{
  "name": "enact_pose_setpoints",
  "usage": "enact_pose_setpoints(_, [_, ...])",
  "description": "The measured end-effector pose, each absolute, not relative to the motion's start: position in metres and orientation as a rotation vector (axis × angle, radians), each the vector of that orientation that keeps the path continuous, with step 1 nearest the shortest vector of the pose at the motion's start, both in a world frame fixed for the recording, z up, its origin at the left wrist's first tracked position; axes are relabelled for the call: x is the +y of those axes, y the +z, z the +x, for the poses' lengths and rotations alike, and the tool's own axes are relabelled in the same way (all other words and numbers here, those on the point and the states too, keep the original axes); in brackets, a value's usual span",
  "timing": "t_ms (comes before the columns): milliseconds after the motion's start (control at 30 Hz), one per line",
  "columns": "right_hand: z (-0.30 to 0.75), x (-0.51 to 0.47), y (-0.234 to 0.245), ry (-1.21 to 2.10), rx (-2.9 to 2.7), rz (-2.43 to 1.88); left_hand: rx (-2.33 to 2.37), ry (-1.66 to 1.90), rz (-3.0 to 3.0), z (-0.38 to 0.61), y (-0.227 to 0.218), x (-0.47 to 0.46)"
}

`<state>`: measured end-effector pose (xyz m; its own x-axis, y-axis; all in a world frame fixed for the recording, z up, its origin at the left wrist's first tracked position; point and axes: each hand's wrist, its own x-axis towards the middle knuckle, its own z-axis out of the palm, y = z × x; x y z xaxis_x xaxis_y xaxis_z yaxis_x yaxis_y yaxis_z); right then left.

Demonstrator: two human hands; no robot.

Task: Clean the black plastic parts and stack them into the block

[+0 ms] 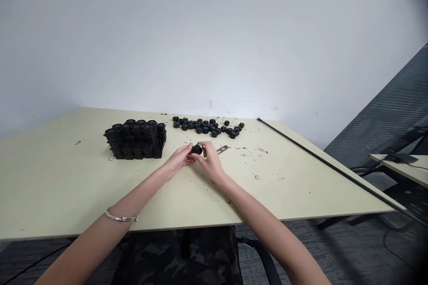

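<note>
In front of me my left hand (178,159) and my right hand (209,160) meet over the pale table (63,178). Fingers of both hands grip a small black cylindrical plastic part (197,149) between them, and a glint of metal shows at its top. Just right of my right hand, a small metal strip with holes (222,149) lies flat on the table. Further back stands a block of stacked black round parts (135,139). A loose heap of similar black parts (207,127) lies to its right, beyond my hands.
Small dark shavings are scattered over the tabletop, mostly right of my hands. A long black rod (321,161) lies along the table's right edge. A white wall rises behind the table. Another table corner (397,164) stands off to the right.
</note>
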<state>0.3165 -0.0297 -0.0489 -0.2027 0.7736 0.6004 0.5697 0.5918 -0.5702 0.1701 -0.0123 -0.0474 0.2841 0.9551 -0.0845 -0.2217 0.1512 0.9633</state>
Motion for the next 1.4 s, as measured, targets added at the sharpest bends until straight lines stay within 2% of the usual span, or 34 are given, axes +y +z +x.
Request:
enact_pose_setpoints(767, [0.325,-0.020,-0.054,0.124,-1.925,-1.101,0.929,1.168,1.383,0.170,-0.041,-0.016])
enact_pose_setpoints(1033, [0.323,-0.024,-0.052,-0.010,-1.957,-1.115,1.286,1.573,1.804,0.148,-0.006,-0.029])
enact_pose_setpoints(1233, [0.321,-0.023,-0.056,-0.030,-2.013,-1.163,1.681,1.871,2.063,0.083,0.010,-0.059])
enact_pose_setpoints(1400, [0.314,-0.026,-0.058,0.010,-2.067,-1.060,2.049,1.804,2.285,0.018,0.010,-0.068])
